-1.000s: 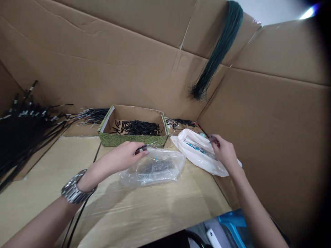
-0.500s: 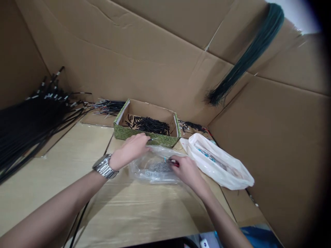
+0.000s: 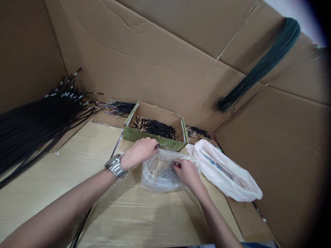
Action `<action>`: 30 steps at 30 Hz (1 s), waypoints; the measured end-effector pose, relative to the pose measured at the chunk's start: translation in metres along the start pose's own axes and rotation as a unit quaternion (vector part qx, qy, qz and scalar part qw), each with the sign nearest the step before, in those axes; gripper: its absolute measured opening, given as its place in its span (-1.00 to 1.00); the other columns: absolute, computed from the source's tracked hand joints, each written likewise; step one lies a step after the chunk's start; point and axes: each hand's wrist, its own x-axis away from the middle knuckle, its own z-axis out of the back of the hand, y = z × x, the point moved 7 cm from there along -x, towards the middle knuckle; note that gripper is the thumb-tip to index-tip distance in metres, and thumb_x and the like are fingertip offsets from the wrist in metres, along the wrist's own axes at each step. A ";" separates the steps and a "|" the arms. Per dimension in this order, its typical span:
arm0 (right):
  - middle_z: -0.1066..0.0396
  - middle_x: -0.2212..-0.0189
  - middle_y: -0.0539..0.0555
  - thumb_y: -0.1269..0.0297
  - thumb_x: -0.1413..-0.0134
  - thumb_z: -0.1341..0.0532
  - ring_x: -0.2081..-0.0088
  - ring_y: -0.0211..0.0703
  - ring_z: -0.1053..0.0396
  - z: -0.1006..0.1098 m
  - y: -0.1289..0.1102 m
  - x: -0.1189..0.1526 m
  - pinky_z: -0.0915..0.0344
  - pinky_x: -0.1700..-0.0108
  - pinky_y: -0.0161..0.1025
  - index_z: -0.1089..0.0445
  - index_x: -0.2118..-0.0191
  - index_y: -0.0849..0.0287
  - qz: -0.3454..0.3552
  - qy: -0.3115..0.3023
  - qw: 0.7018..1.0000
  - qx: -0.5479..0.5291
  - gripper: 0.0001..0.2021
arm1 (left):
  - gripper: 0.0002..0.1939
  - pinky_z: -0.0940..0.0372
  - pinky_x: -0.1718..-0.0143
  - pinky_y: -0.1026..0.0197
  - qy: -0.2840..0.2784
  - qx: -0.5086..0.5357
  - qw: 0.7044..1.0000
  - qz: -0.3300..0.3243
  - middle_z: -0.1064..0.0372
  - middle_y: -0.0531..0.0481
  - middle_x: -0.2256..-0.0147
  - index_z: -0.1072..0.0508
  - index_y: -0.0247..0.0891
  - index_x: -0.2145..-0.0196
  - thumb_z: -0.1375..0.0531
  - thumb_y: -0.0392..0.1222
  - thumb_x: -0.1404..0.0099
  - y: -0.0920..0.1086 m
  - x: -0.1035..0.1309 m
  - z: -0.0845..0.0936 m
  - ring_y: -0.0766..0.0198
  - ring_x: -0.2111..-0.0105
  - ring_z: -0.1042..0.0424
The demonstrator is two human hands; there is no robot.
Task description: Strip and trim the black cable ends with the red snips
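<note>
My left hand [image 3: 144,150], a metal watch on its wrist, is closed on the end of a black cable [image 3: 157,146]. Thin bare wire tips stick out past its fingers, above the edge of a clear plastic bag [image 3: 150,177]. Inside the bag lies a heap of small grey metal pieces [image 3: 167,173], too small to name. My right hand [image 3: 187,170] is at the bag's right side, closed on a small red-handled tool [image 3: 178,165] with a thin grey tip. Its fingers hide most of that tool.
Behind the bag stands a green patterned box [image 3: 155,137] of short black tube pieces. A white plastic bag [image 3: 232,189] lies right. Many black cables [image 3: 38,117] are heaped left. A dark green bundle of strands [image 3: 269,62] hangs against the cardboard wall [image 3: 165,62].
The view has shifted, so most things sit further right and a little lower. Both hands keep their grips, and the right hand's tool tip has drawn slightly back from the metal pieces.
</note>
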 end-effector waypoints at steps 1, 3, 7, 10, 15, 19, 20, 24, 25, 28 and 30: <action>-0.55 0.29 0.11 0.29 -0.27 -0.20 0.19 -0.02 -0.48 0.003 0.000 0.002 -0.36 0.11 -0.07 -0.52 0.24 0.20 0.009 0.003 1.000 -0.020 -0.84 | -0.78 -0.35 0.23 0.11 0.000 0.002 1.000 0.000 -0.59 -0.23 0.24 -0.59 -0.25 0.24 -0.19 -0.11 -0.33 0.000 0.000 0.000 -0.04 0.20 -0.57; -0.57 0.34 0.11 0.32 -0.23 -0.16 0.22 0.00 -0.49 0.010 0.000 0.005 -0.34 0.16 -0.12 -0.56 0.28 0.18 0.033 0.004 0.997 -0.065 -0.80 | -0.78 -0.35 0.22 0.11 0.000 0.007 1.000 0.000 -0.59 -0.23 0.25 -0.59 -0.25 0.23 -0.20 -0.09 -0.32 0.000 0.000 -0.001 -0.04 0.21 -0.57; -0.58 0.37 0.06 0.28 -0.20 -0.13 0.31 -0.06 -0.48 0.020 -0.006 0.011 -0.34 0.27 -0.23 -0.56 0.28 0.19 0.083 -0.010 0.984 -0.157 -0.76 | -0.75 -0.34 0.23 0.10 -0.002 0.017 1.000 -0.002 -0.59 -0.24 0.25 -0.59 -0.25 0.23 -0.19 -0.06 -0.32 0.000 0.001 -0.001 -0.04 0.22 -0.56; -0.58 0.37 0.05 0.24 -0.19 -0.14 0.34 -0.09 -0.47 0.027 -0.010 0.015 -0.34 0.30 -0.26 -0.55 0.27 0.20 0.100 -0.011 0.975 -0.200 -0.76 | -0.77 -0.34 0.24 0.09 0.001 0.022 1.000 -0.002 -0.58 -0.23 0.28 -0.58 -0.24 0.25 -0.19 -0.07 -0.30 0.000 0.002 -0.001 -0.05 0.24 -0.56; -0.59 0.36 0.09 0.09 -0.16 -0.17 0.34 -0.02 -0.47 0.068 0.034 0.029 -0.34 0.29 -0.21 -0.57 0.32 0.19 0.056 0.082 0.975 -0.199 -0.69 | -0.68 -0.32 0.22 0.06 0.032 0.032 0.999 -0.006 -0.54 -0.23 0.26 -0.55 -0.26 0.25 -0.17 0.05 -0.33 0.007 0.008 0.019 -0.09 0.22 -0.53; -0.59 0.35 0.23 0.01 -0.05 -0.20 0.28 0.22 -0.48 0.129 0.122 0.042 -0.33 0.22 -0.05 -0.58 0.31 0.23 -0.064 0.232 0.958 -0.155 -0.63 | -0.57 -0.27 0.12 0.09 0.059 0.059 0.995 -0.049 -0.50 -0.17 0.18 -0.53 -0.26 0.19 0.05 0.03 -0.48 0.026 0.019 0.053 0.01 0.13 -0.46; -0.59 0.38 0.25 0.01 0.00 -0.23 0.27 0.28 -0.47 0.140 0.141 0.045 -0.32 0.22 -0.01 -0.59 0.33 0.23 -0.091 0.258 0.951 -0.144 -0.64 | -0.57 -0.26 0.17 0.13 0.061 0.080 0.993 -0.063 -0.50 -0.10 0.23 -0.52 -0.24 0.20 0.08 0.00 -0.50 0.032 0.022 0.061 0.07 0.19 -0.45; -0.58 0.37 0.26 0.06 0.03 -0.25 0.21 0.30 -0.46 0.145 0.161 0.052 -0.30 0.17 0.02 -0.57 0.07 0.27 -0.120 0.316 0.929 -0.150 -0.53 | -0.60 -0.12 0.46 0.27 0.048 0.270 0.957 -0.095 -0.26 0.08 0.45 -0.51 -0.21 0.15 0.03 0.04 -0.49 0.046 0.029 0.080 0.30 0.48 -0.23; -0.56 0.39 0.23 0.05 -0.01 -0.24 0.24 0.23 -0.45 0.136 0.149 0.054 -0.31 0.19 -0.01 -0.53 -0.01 0.30 -0.110 0.318 0.927 -0.165 -0.48 | -0.61 -0.06 0.52 0.29 0.031 0.335 0.937 -0.095 -0.18 0.10 0.46 -0.51 -0.22 0.12 0.01 0.06 -0.48 0.048 0.030 0.080 0.34 0.52 -0.15; -0.43 0.55 0.04 -0.01 -0.14 -0.18 0.45 -0.02 -0.34 0.092 0.073 0.064 -0.27 0.38 -0.16 -0.50 -0.08 0.20 -0.054 0.283 0.929 -0.233 -0.50 | -0.65 0.08 0.59 0.32 -0.004 0.527 0.845 -0.092 -0.04 0.13 0.47 -0.50 -0.24 0.11 -0.05 0.04 -0.47 0.054 0.030 0.074 0.40 0.58 0.03; -0.23 0.63 -0.08 0.01 -0.17 -0.22 0.56 -0.16 -0.17 0.049 0.002 0.069 -0.14 0.50 -0.25 -0.44 -0.15 0.13 0.005 0.177 0.916 -0.361 -0.50 | -0.69 0.08 0.59 0.34 0.013 0.617 0.782 -0.087 0.02 0.14 0.50 -0.50 -0.26 0.17 -0.08 -0.01 -0.47 0.057 0.031 0.073 0.40 0.57 0.08</action>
